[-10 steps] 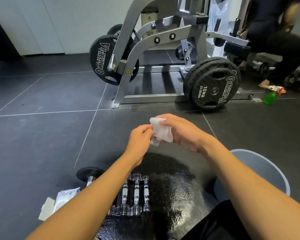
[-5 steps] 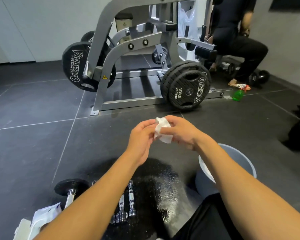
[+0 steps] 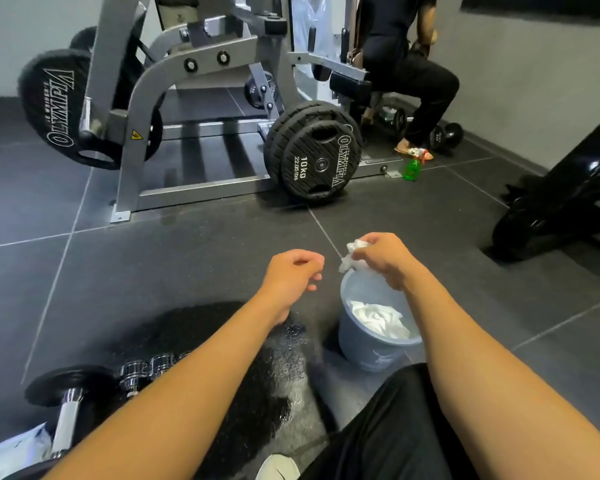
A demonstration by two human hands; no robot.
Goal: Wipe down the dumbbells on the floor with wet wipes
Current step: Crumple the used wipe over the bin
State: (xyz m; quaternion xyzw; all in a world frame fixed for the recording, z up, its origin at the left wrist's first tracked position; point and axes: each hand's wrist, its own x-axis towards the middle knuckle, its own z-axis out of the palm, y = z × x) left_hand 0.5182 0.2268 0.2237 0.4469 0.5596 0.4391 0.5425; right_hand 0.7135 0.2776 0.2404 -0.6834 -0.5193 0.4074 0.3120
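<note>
My right hand (image 3: 381, 259) grips a crumpled white wet wipe (image 3: 351, 255) just above the far rim of a grey bucket (image 3: 364, 344) that holds several used white wipes (image 3: 378, 318). My left hand (image 3: 291, 275) hovers to the left of the bucket with loosely curled fingers and holds nothing. A black-ended dumbbell with a chrome handle (image 3: 66, 403) lies on the floor at the lower left. Chrome dumbbell ends (image 3: 149, 370) lie beside it, partly hidden by my left forearm.
A wet patch (image 3: 243, 362) darkens the floor between the dumbbells and bucket. A grey weight machine with black Olympia plates (image 3: 319, 157) stands ahead. A person in black (image 3: 402, 60) sits at the back right near a green spray bottle (image 3: 412, 169). A wipes packet (image 3: 11, 452) lies bottom left.
My hands have separated: the right hand carried the crumpled wipe to the right over the bucket, and the left hand let go of it. The view turned right and down.
</note>
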